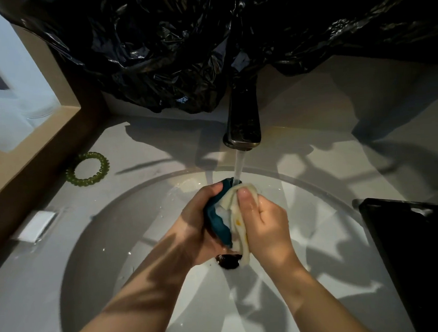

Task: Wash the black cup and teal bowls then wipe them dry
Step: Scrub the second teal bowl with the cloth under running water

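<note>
Over the round white sink (95,248), my left hand (198,225) grips a teal bowl (217,221) with a wavy rim, tilted on its side. My right hand (264,222) presses a cream cloth (237,215) with yellow marks into the bowl. Water streams from the dark faucet (243,119) onto the top edge of the bowl and cloth. Below the hands the dark drain (228,261) shows. The black cup is not visible.
A green spiral hair tie (88,169) lies on the counter at the left, near a wooden frame edge (34,155). A small white piece (37,226) sits at the left counter edge. A black tray-like object (415,244) stands at the right. Black plastic sheeting (206,39) hangs behind the faucet.
</note>
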